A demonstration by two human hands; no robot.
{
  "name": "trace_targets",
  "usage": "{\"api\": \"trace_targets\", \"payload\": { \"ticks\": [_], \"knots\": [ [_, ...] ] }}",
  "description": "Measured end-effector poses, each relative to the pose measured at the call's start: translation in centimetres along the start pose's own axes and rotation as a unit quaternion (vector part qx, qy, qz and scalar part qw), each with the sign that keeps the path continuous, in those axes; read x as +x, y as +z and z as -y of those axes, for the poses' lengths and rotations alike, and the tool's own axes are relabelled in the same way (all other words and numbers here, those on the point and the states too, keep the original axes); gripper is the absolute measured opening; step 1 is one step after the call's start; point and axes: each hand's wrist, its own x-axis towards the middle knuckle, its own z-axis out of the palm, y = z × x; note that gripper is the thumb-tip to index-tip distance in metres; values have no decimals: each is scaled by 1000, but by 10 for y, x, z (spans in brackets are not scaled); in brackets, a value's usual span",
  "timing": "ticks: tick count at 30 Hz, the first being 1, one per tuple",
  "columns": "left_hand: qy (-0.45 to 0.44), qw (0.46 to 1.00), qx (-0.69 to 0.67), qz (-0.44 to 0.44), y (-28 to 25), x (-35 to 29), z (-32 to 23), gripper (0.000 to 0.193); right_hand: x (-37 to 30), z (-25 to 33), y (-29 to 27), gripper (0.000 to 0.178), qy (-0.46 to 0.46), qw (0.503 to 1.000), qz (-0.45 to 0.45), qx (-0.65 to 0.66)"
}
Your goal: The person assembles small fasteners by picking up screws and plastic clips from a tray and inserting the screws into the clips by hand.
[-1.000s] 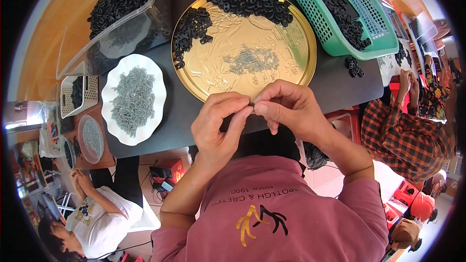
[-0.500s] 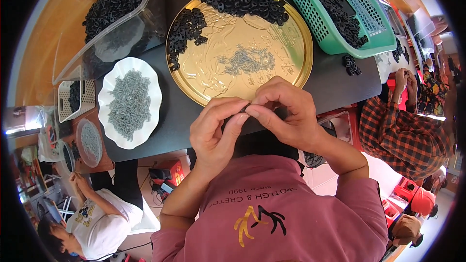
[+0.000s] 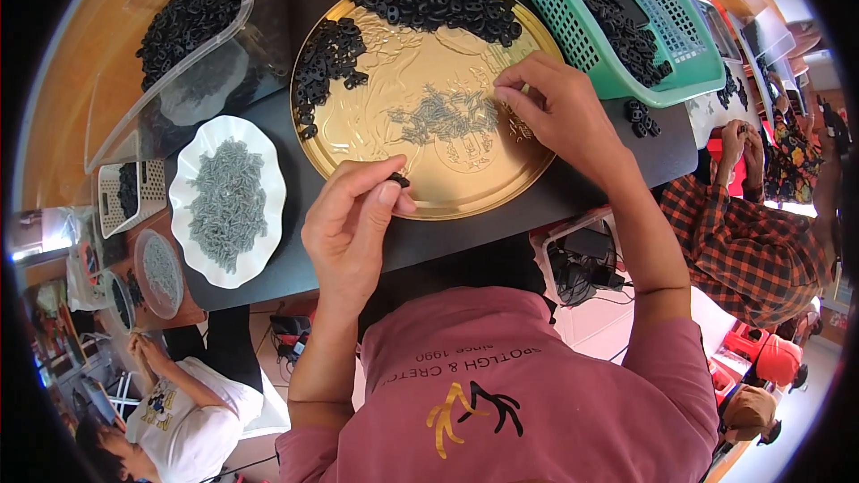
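Observation:
My left hand (image 3: 353, 224) is above the near edge of a round gold tray (image 3: 358, 148). Between its thumb and fingers it pinches a small black plastic part (image 3: 399, 180). My right hand (image 3: 559, 103) hovers at the tray's right side, thumb and index fingertips together; whatever may be between them is too small to make out. Just left of those fingertips lies a loose heap of small grey screw-like pieces (image 3: 438, 116). Black plastic parts (image 3: 438, 2) pile along the tray's far rim, and another heap (image 3: 329, 63) lies at its left.
A white scalloped dish (image 3: 183, 206) of grey pieces stands left of the tray. A clear bin (image 3: 192, 63) of black parts is behind it. At the far right sits a green basket (image 3: 702, 76), with a few black parts (image 3: 642, 118) beside it. Other people sit on both sides.
My hands have parted from their joint pinch. The right has moved far and right to the grey pieces; the left has shifted slightly left, keeping the black part. The view has shifted slightly.

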Motion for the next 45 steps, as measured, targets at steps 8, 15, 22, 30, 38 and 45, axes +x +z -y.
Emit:
{"api": "trace_targets", "payload": {
  "ticks": [8,15,22,30,38,45],
  "knots": [
    [-17,999,-4,-27,0,2,1,19,18,-9,2,10,-125,989,58,-56],
    [-21,999,2,-31,2,2,1,19,17,-15,-2,12,-105,987,79,-94],
    [-25,999,1,-33,2,2,1,19,16,-15,-1,12,-110,986,64,-109],
    [-51,998,-1,-38,2,1,1,18,19,-15,2,11,-120,984,54,-119],
    [-54,997,-27,-36,1,1,3,15,27,-17,6,13,-120,976,65,-170],
    [-46,998,-15,-33,1,1,4,16,29,-15,3,13,-105,984,49,-137]
  ]
}}
